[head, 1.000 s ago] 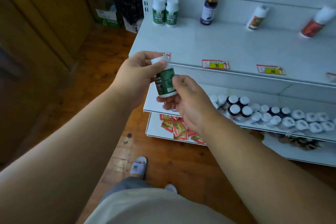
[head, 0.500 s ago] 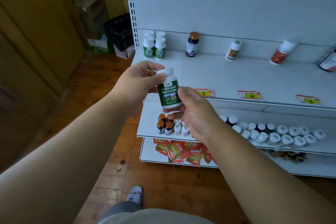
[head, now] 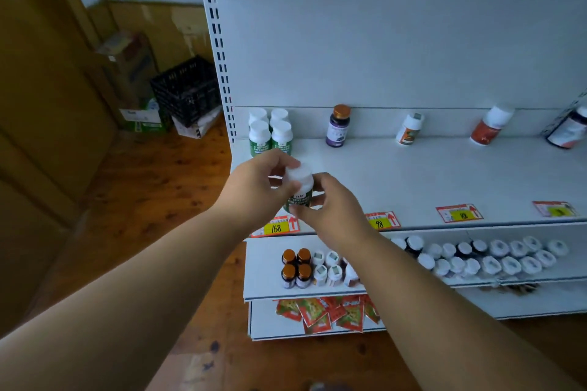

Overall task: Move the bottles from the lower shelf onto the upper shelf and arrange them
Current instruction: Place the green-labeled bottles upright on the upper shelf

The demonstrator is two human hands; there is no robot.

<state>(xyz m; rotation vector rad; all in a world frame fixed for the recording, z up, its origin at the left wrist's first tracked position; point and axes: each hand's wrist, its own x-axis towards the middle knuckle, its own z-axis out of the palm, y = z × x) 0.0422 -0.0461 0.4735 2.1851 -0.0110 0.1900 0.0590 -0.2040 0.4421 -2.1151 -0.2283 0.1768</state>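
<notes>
Had 1 green-label bottle (head: pixel 298 190) in both hands over the front left of the upper shelf (head: pixel 444 174). My left hand (head: pixel 257 187) was curled round its white cap and shoulder, my right hand (head: pixel 330 209) pinched the lower body from the other side, so both grips were clamped on it. Couldn't tell if its base was touching the shelf yet; looked just above or at the surface, near the 168 price tag (head: pixel 275 227).

Done so far, judging by what stood there: 4 matching green bottles (head: pixel 270 133) in a tight 2x2 block at the back left corner, so this one made 5 of that kind. Further right along the back wall stood 1 purple bottle w/ orange cap (head: pixel 338 125), then 2 white-capped bottles w/ orange-red labels (head: pixel 409 128), well apart, prob. markers for each row.

Left to do: plenty. The lower shelf (head: pixel 263 267) carried 4 orange-capped bottles (head: pixel 296 267), a group of small white-capped ones (head: pixel 327 267) just beside them, and a long crowd of white & dark caps (head: pixel 495 255) to the right. I'd say early stage, most of the job ahead
</notes>
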